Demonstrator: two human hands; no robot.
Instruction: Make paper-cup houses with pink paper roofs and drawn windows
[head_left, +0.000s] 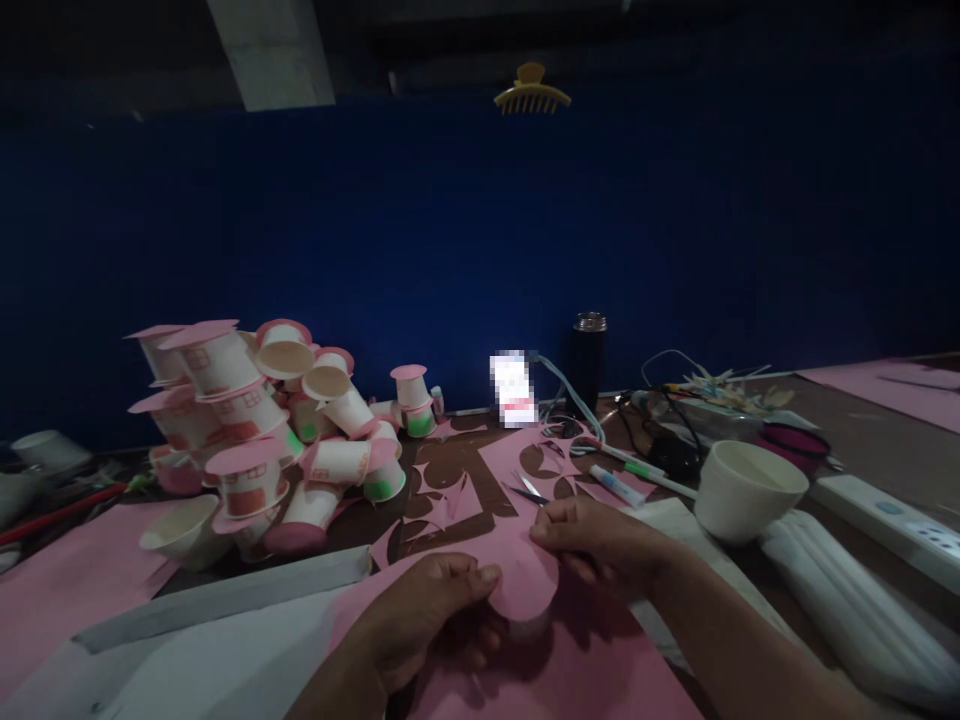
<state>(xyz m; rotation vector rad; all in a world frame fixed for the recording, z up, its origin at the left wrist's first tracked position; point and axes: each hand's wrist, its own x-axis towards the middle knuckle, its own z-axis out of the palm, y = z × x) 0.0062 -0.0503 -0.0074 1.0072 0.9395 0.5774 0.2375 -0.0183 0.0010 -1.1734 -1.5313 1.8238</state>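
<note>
A rounded piece of pink paper (521,575) is stretched between my two hands at the front of the table. My left hand (439,605) pinches its left edge between thumb and finger. Along its upper right edge, my right hand (589,535) is closed on the same piece. Something pale shows just under the paper's lower edge; its kind is hidden. Scissors (531,490) have their blades showing just beyond my right fingers, and their handles are out of sight behind that hand. Larger pink sheets (555,670) lie beneath my hands.
Paper cups with pink disc tops (244,480) are piled at the left. Pink offcuts (450,500) lie ahead. A lit phone (514,390), a dark bottle (586,360), a glue tube (616,485), a white cup (750,490) and a power strip (892,525) stand or lie beyond and right.
</note>
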